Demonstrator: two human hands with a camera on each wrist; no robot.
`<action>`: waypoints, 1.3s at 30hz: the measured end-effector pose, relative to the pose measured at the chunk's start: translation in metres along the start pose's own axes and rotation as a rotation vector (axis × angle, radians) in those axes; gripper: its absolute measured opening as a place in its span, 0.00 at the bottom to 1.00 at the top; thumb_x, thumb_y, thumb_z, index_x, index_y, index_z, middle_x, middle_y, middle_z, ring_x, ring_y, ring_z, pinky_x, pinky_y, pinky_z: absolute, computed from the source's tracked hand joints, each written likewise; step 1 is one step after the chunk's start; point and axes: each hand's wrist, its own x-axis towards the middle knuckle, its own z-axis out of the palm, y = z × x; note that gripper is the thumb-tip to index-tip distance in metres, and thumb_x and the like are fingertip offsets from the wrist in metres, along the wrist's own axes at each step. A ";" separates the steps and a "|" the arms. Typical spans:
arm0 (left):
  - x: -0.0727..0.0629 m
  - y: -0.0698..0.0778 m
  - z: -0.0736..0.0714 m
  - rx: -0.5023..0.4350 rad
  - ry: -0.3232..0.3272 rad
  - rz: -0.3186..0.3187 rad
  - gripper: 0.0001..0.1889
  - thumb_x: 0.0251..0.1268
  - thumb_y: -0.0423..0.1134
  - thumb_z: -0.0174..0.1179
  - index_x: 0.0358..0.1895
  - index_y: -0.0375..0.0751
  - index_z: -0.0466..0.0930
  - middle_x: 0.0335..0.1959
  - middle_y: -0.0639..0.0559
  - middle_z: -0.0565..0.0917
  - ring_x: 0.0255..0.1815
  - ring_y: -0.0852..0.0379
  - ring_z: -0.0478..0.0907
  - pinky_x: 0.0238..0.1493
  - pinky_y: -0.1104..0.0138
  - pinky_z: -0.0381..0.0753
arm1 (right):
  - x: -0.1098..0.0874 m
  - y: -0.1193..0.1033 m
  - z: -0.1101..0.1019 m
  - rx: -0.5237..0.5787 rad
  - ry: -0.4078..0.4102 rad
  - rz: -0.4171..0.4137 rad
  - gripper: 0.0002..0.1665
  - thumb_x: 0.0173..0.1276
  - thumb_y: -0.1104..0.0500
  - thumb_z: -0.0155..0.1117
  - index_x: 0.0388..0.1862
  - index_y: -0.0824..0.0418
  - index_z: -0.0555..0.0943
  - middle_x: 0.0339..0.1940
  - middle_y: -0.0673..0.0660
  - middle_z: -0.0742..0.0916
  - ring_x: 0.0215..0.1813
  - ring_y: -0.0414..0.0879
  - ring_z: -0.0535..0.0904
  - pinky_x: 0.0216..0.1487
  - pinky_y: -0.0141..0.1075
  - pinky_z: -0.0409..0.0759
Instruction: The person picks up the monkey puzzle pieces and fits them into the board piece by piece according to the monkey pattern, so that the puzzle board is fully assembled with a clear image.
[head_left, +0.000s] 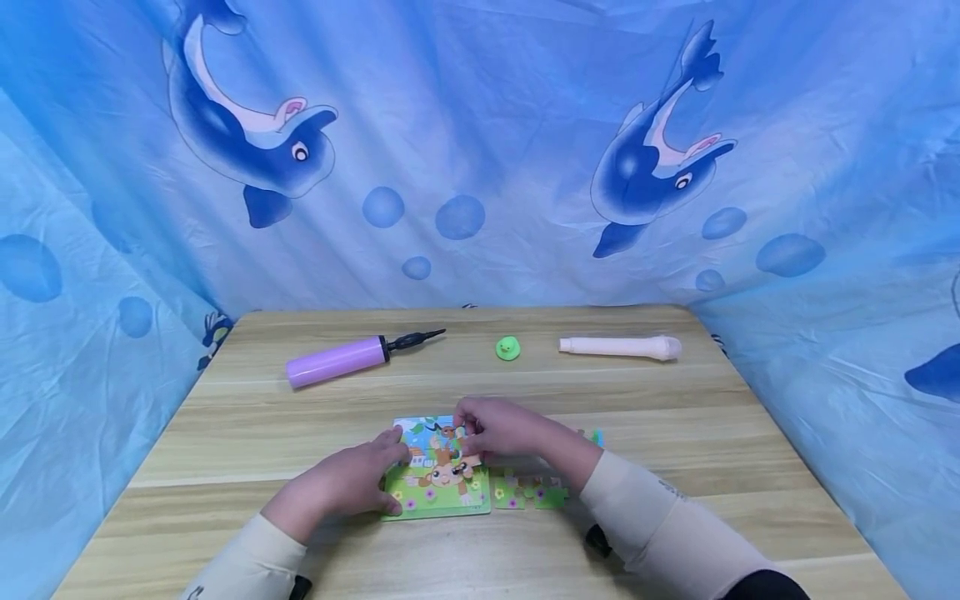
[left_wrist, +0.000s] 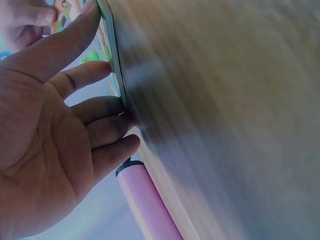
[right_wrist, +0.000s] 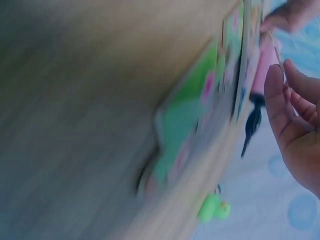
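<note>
A jigsaw puzzle board (head_left: 438, 502) with a cartoon monkey on a green and blue scene lies flat on the table. My left hand (head_left: 348, 482) rests at its left side, thumb near the lower corner. Its fairly straight fingers (left_wrist: 102, 107) touch the board's edge in the left wrist view. Over the board's upper right part, my right hand (head_left: 504, 427) pinches a thin puzzle piece (right_wrist: 276, 50) between thumb and fingers, its picture face mostly hidden. Loose puzzle pieces (head_left: 551, 497) lie just right of the board, some partly behind the right forearm.
Toward the back of the wooden table (head_left: 247, 433) lie a purple hand pump (head_left: 337, 362) with a black nozzle, a small green rubber duck (head_left: 507, 348) and a pale toy microphone (head_left: 618, 347). A blue dolphin-print curtain (head_left: 465, 125) hangs behind and at both sides.
</note>
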 end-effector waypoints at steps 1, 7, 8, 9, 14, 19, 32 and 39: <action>0.001 0.000 0.000 0.002 0.000 0.000 0.28 0.47 0.51 0.75 0.52 0.48 0.76 0.75 0.31 0.59 0.71 0.34 0.65 0.66 0.43 0.70 | 0.004 -0.002 0.004 -0.003 0.004 0.001 0.13 0.68 0.61 0.66 0.49 0.58 0.76 0.30 0.52 0.79 0.29 0.44 0.83 0.32 0.35 0.86; 0.002 0.001 0.000 0.011 0.002 -0.013 0.28 0.47 0.50 0.75 0.51 0.49 0.76 0.75 0.32 0.59 0.71 0.35 0.66 0.66 0.44 0.71 | 0.022 -0.008 0.023 -0.129 0.070 0.026 0.13 0.65 0.58 0.69 0.46 0.53 0.76 0.30 0.48 0.78 0.28 0.39 0.79 0.30 0.29 0.81; 0.001 0.002 -0.001 0.014 -0.002 -0.014 0.27 0.47 0.51 0.75 0.51 0.49 0.76 0.75 0.32 0.59 0.71 0.35 0.65 0.66 0.44 0.71 | 0.025 -0.009 0.026 -0.177 0.082 0.035 0.14 0.65 0.57 0.70 0.46 0.53 0.76 0.30 0.47 0.78 0.29 0.38 0.77 0.31 0.29 0.79; 0.002 0.002 -0.001 0.018 -0.004 -0.013 0.27 0.47 0.51 0.75 0.51 0.49 0.76 0.75 0.32 0.59 0.71 0.35 0.65 0.66 0.44 0.71 | 0.027 -0.009 0.027 -0.219 0.091 0.045 0.14 0.64 0.55 0.71 0.46 0.52 0.77 0.31 0.47 0.78 0.30 0.37 0.76 0.31 0.29 0.78; 0.002 0.003 -0.002 0.033 -0.022 -0.023 0.28 0.47 0.52 0.74 0.53 0.49 0.76 0.76 0.34 0.59 0.73 0.36 0.63 0.68 0.44 0.69 | 0.032 -0.014 0.033 -0.357 0.096 0.094 0.16 0.62 0.51 0.72 0.45 0.53 0.80 0.34 0.45 0.79 0.34 0.36 0.73 0.35 0.28 0.76; 0.002 0.004 -0.004 0.032 -0.020 -0.020 0.28 0.48 0.52 0.74 0.52 0.49 0.76 0.76 0.34 0.59 0.73 0.36 0.63 0.68 0.44 0.69 | 0.034 -0.018 0.036 -0.390 0.089 0.141 0.14 0.62 0.50 0.72 0.41 0.53 0.79 0.34 0.45 0.79 0.33 0.38 0.74 0.33 0.29 0.75; -0.001 0.005 -0.005 0.018 -0.015 -0.026 0.25 0.48 0.50 0.75 0.48 0.49 0.75 0.75 0.32 0.59 0.71 0.35 0.65 0.66 0.44 0.71 | 0.038 -0.018 0.039 -0.434 0.090 0.145 0.12 0.63 0.49 0.72 0.33 0.51 0.77 0.31 0.45 0.77 0.31 0.38 0.73 0.30 0.29 0.74; 0.000 0.005 -0.003 -0.010 -0.043 -0.081 0.37 0.47 0.53 0.75 0.60 0.42 0.73 0.77 0.36 0.56 0.76 0.38 0.58 0.73 0.45 0.62 | 0.032 -0.015 0.042 -0.524 0.086 0.075 0.11 0.66 0.47 0.67 0.37 0.52 0.80 0.33 0.44 0.77 0.32 0.36 0.72 0.32 0.27 0.74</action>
